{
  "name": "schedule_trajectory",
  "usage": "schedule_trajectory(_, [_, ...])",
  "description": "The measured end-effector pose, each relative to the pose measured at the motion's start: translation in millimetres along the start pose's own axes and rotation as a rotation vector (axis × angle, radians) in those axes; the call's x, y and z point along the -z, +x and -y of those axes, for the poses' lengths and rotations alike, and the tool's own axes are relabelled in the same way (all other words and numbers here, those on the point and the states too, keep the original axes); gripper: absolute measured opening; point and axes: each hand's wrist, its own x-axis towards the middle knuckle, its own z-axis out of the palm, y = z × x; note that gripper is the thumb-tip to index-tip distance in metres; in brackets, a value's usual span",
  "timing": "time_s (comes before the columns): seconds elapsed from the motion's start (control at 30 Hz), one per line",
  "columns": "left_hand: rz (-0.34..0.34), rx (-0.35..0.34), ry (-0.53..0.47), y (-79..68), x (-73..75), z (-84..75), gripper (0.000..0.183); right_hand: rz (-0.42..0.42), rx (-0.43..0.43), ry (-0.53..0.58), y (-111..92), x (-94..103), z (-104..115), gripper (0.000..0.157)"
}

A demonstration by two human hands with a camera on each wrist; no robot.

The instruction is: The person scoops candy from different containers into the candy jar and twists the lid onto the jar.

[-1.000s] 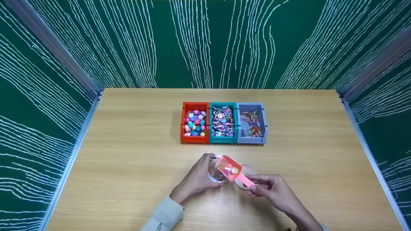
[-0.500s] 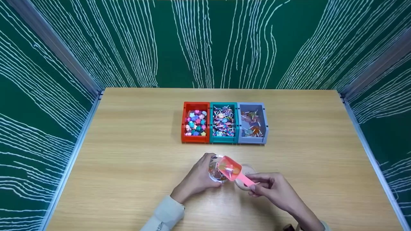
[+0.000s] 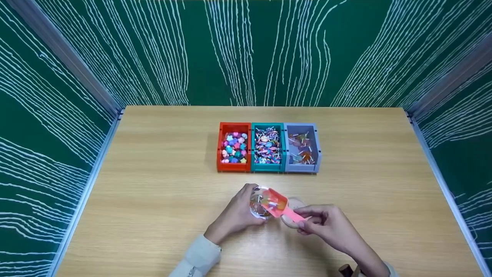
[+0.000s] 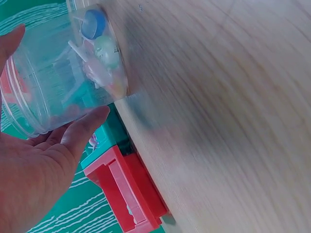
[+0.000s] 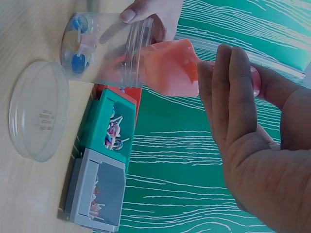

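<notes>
My left hand (image 3: 235,215) grips a clear plastic jar (image 4: 53,73) standing on the table. Small translucent lollipops (image 4: 105,51) with white sticks lie at its bottom. My right hand (image 3: 332,231) pinches the handle of a pink scoop (image 3: 277,209), fingers curled around it. The scoop tilts down to the left, its front edge inside the jar mouth in the right wrist view. More translucent lollipops (image 3: 272,204) show in the scoop from above. Beside the jar, partly under the scoop handle, lies a round clear lid (image 5: 39,111).
Behind the jar stand three joined bins: a red one (image 3: 233,167) with colourful star and other small shapes, a teal one (image 3: 268,168) with patterned lollipops, and a grey one (image 3: 301,168) with translucent lollipops. A dark brown object (image 3: 345,270) shows near my right forearm.
The scoop has tipped further toward the jar, and the lollipops in it have shifted left toward its front edge. My left hand and the jar have stayed in place.
</notes>
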Motion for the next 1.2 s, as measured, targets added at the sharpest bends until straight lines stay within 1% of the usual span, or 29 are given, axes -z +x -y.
schedule_trajectory(0.23, [-0.002, -0.004, 0.005, -0.5, -0.6, 0.1, 0.091, -0.021, 0.027, -0.007, -1, -1.6, 3, 0.033])
schedule_trajectory(0.4, [-0.015, -0.022, 0.017, -0.2, -0.8, 0.3, 0.092, -0.034, 0.046, 0.014, -3, -1.5, 2, 0.033])
schedule_trajectory(0.6, [-0.017, -0.022, 0.001, -0.5, -1.3, 1.9, 0.090, -0.045, 0.085, 0.035, -5, 0.1, 0, 0.032])
schedule_trajectory(0.7, [-0.019, -0.023, 0.002, -0.8, -2.0, 2.8, 0.090, -0.063, 0.096, 0.044, -7, 1.6, -1, 0.031])
schedule_trajectory(0.83, [-0.027, -0.021, -0.003, -1.2, -2.9, 3.2, 0.091, -0.119, 0.073, 0.084, -11, 4.9, -5, 0.033])
schedule_trajectory(0.9, [-0.031, -0.019, -0.006, -1.6, -3.1, 3.7, 0.092, -0.159, 0.046, 0.116, -12, 7.3, -8, 0.035])
schedule_trajectory(1.03, [-0.038, -0.036, -0.011, -2.1, -3.5, 5.4, 0.094, -0.261, -0.022, 0.190, -12, 13.2, -14, 0.042])
schedule_trajectory(1.13, [-0.024, -0.038, -0.019, -2.9, -3.3, 6.2, 0.097, -0.331, -0.066, 0.247, -11, 17.7, -17, 0.046])
schedule_trajectory(1.2, [-0.006, -0.023, -0.030, -3.8, -2.2, 6.4, 0.099, -0.364, -0.079, 0.273, -9, 19.7, -20, 0.046])
